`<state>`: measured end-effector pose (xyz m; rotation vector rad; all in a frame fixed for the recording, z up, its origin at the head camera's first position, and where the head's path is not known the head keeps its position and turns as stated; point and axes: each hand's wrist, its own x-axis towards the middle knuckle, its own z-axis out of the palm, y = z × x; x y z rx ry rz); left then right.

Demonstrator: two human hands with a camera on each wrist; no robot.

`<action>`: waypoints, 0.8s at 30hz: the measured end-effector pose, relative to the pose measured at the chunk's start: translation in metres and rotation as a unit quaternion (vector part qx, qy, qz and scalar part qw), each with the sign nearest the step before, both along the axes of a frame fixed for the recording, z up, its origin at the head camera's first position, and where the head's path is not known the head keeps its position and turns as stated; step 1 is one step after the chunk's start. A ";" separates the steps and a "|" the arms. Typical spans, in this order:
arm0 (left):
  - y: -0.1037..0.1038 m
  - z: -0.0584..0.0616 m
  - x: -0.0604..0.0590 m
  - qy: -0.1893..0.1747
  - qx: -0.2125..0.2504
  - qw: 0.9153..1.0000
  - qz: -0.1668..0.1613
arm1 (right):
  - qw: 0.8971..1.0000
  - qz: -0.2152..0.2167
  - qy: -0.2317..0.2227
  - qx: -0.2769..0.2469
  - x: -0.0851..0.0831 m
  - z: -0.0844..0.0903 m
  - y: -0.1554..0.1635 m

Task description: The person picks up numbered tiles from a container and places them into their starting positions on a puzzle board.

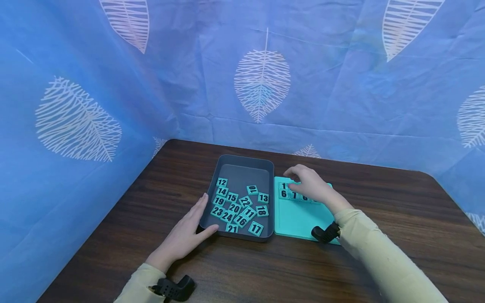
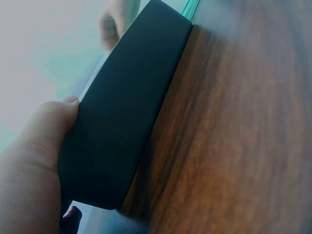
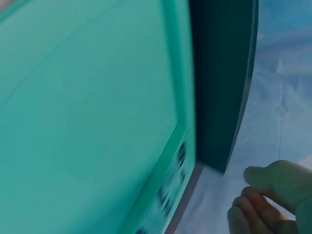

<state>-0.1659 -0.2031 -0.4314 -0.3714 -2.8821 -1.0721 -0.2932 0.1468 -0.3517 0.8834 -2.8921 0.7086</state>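
Wooden table (image 1: 379, 202); tray (image 1: 242, 168) tiles read 12, 14, 15, 17, 24.

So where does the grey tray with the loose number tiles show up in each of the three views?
Head: the grey tray lies centre, left hand against its near-left corner.
Left wrist: its dark outer wall runs diagonally through the middle.
Right wrist: a dark strip at top right.
Shared landmark: the teal board beside it.

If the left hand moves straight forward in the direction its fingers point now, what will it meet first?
Probably nothing new: the left hand already rests against the left wall of the dark grey plastic tray, fingers along it. Beyond them lies bare dark wooden table, though depth is uncertain.
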 end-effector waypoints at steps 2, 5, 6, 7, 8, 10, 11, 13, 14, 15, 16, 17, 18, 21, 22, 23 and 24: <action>0.000 0.000 0.000 0.002 -0.002 1.000 0.001 | 1.000 0.010 -0.003 -0.013 -0.001 0.002 -0.011; 0.000 0.000 0.000 0.000 -0.001 1.000 0.002 | 0.999 0.034 -0.011 -0.029 -0.004 0.002 -0.027; 0.000 0.001 0.000 -0.002 -0.001 1.000 0.002 | 0.998 0.042 -0.015 -0.032 -0.005 0.002 -0.032; 0.000 0.001 0.000 -0.003 -0.001 1.000 0.003 | 0.998 0.052 -0.018 -0.034 -0.006 0.001 -0.036; 0.000 0.001 0.000 -0.004 -0.001 1.000 0.003 | 0.997 0.061 -0.022 -0.035 -0.007 0.001 -0.040; 0.000 0.001 0.000 -0.005 -0.002 1.000 0.004 | 0.996 0.079 -0.031 -0.032 -0.009 0.000 -0.048; 0.000 0.001 0.000 -0.006 -0.002 1.000 0.004 | 0.995 0.087 -0.034 -0.027 -0.011 -0.001 -0.052; 0.000 0.001 0.000 -0.009 -0.002 1.000 0.004 | 0.994 0.103 -0.041 -0.019 -0.014 -0.003 -0.059; 0.000 0.001 0.000 -0.010 -0.001 1.000 0.003 | 0.993 0.110 -0.044 -0.016 -0.015 -0.004 -0.062; 0.000 0.002 0.000 -0.012 -0.001 1.000 0.003 | 0.992 0.116 -0.045 -0.012 -0.016 -0.005 -0.064; 0.000 0.002 0.000 -0.013 0.000 1.000 0.002 | 0.991 0.122 -0.045 -0.010 -0.018 -0.006 -0.066; 0.000 0.002 0.000 -0.015 0.001 1.000 0.001 | 0.991 0.127 -0.044 -0.006 -0.019 -0.007 -0.068; 0.000 0.002 0.000 -0.015 0.002 1.000 0.001 | 0.990 0.131 -0.045 -0.005 -0.021 -0.009 -0.069; 0.000 0.003 0.000 -0.017 0.006 1.000 0.001 | 0.989 0.144 -0.041 0.005 -0.026 -0.012 -0.073; 0.000 0.003 0.000 -0.018 0.006 1.000 0.002 | 0.988 0.151 -0.039 0.010 -0.028 -0.014 -0.075; -0.001 0.003 0.000 -0.019 0.006 1.000 0.002 | 0.987 0.157 -0.036 0.015 -0.029 -0.016 -0.076; -0.001 0.003 0.000 -0.019 0.006 1.000 0.003 | 0.986 0.165 -0.033 0.020 -0.031 -0.017 -0.077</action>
